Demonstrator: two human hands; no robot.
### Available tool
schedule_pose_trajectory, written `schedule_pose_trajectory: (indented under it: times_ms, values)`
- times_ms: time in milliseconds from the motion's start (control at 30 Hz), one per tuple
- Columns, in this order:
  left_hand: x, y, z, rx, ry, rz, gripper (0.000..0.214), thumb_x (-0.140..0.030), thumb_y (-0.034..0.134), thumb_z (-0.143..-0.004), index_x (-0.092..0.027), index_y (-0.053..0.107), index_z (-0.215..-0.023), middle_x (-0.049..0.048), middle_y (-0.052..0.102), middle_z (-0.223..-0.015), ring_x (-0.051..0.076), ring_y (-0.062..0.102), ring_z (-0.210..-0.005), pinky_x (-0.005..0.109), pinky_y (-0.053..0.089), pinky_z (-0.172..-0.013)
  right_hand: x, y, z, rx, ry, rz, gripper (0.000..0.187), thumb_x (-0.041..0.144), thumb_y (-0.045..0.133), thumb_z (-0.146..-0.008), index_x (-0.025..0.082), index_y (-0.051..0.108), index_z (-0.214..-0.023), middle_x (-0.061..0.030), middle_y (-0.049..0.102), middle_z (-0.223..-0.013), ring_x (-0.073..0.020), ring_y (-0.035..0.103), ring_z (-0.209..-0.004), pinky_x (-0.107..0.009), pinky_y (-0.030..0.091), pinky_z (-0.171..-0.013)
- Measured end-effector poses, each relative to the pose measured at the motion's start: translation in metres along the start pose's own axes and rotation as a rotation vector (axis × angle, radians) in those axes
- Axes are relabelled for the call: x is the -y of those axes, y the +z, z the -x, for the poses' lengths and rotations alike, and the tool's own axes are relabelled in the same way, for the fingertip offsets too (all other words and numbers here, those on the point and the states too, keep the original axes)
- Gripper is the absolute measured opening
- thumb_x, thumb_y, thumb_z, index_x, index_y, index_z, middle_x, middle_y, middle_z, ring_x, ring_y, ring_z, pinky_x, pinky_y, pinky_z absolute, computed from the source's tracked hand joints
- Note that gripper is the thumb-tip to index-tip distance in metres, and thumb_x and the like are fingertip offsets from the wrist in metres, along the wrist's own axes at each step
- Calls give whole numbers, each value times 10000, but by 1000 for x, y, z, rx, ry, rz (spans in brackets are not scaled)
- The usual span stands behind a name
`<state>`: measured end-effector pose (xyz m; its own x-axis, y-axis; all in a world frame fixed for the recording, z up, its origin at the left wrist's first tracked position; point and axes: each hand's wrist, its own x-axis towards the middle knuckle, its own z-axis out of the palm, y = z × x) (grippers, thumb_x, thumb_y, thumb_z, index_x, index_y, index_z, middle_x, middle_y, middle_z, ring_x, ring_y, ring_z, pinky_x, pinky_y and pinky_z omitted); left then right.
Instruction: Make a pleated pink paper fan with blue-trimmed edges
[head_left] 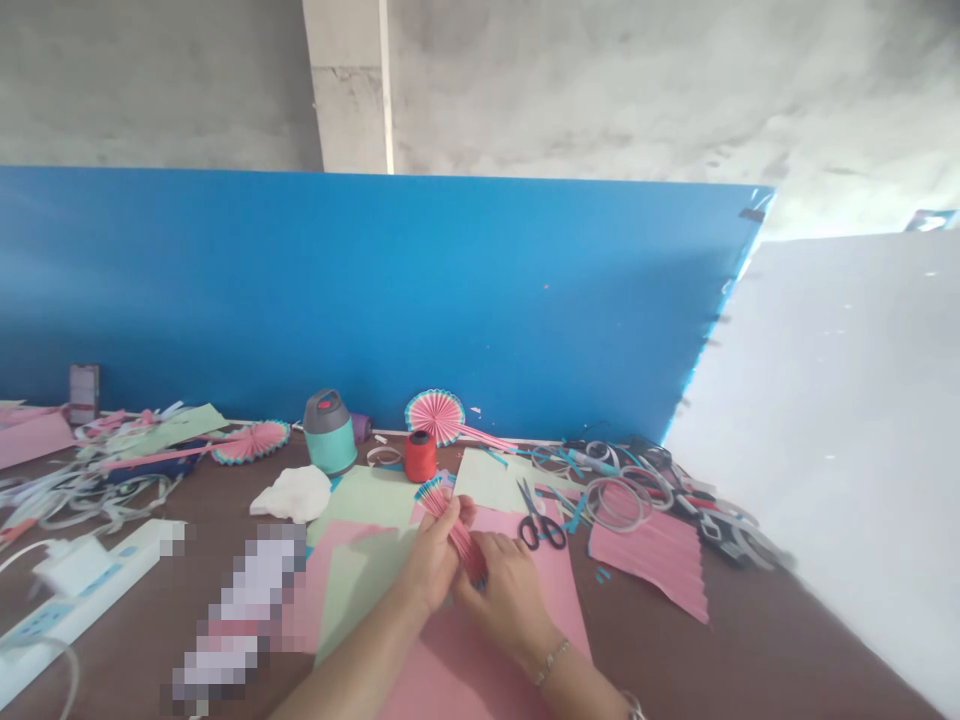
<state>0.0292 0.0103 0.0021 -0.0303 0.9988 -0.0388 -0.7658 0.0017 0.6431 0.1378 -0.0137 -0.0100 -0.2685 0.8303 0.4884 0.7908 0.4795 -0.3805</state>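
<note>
A pleated strip of pink paper with blue edges (466, 548) is bunched between my two hands, above pink and green sheets. My left hand (436, 555) grips its upper part, where the folds fan out a little. Around the lower part, my right hand (506, 580) is closed with the fingers over the folds. Black-handled scissors (540, 528) lie partly spread just right of my right hand. Beyond my hands stands a red thread spool (421, 457), and a finished round paper fan (436, 416) leans against the blue partition.
A teal and grey lidded container (328, 435) stands beside crumpled white tissue (292, 494). At left are a power strip (90, 600), a second paper fan (251, 442) and tangled strips. On the right lie a creased pink sheet (649, 550) and coiled strips (619, 503).
</note>
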Motion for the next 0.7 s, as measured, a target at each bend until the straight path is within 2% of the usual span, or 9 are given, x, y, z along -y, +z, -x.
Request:
schedule_pose_trajectory:
  times_ms: [67, 167, 300, 400, 533, 700]
  values:
    - [1, -2, -2, -29, -9, -6, 213, -291, 733, -698, -160, 600, -799, 28, 642, -828, 131, 598, -812, 258, 438, -801, 0, -1, 0, -3, -10, -6, 88, 200, 524, -715, 180, 578, -782, -29, 624, -720, -192, 543, -696, -290, 297, -665]
    - [0, -4, -4, -15, -17, 15, 204, -283, 723, -710, -162, 593, -810, 29, 634, -823, 136, 600, -800, 285, 446, -829, -2, -2, -1, 11, -6, -16, 126, 152, 500, -723, 177, 596, -800, -28, 639, -723, -183, 555, -680, -282, 292, -653]
    - [-9, -1, -3, 14, -18, 61, 173, -239, 716, -713, -164, 584, -797, 0, 592, -755, 113, 582, -715, 261, 468, -751, -8, 1, -2, 9, -18, -9, 252, 108, 486, -716, 175, 611, -925, -30, 659, -773, -188, 568, -703, -280, 296, -667]
    - [-14, 0, -3, 30, -10, 118, 167, -198, 708, -716, -167, 596, -836, -14, 572, -750, 97, 572, -695, 260, 476, -756, -12, 2, -2, 13, -57, 1, 251, 115, 472, -734, 175, 607, -937, -32, 655, -770, -187, 562, -700, -281, 299, -665]
    - [-15, -1, -4, -16, -23, 129, 123, -168, 685, -735, -163, 610, -833, -8, 585, -763, 103, 587, -717, 312, 486, -821, -13, 2, -2, 26, -63, -3, 266, 109, 463, -733, 172, 601, -952, -40, 651, -788, -190, 558, -713, -281, 305, -668]
    - [-15, -1, -3, -44, -22, 117, 98, -156, 681, -733, -163, 609, -800, -1, 614, -764, 116, 605, -730, 321, 505, -801, -12, 0, -2, 13, -55, -14, 289, 110, 457, -742, 166, 593, -990, -48, 649, -812, -194, 558, -730, -285, 314, -681]
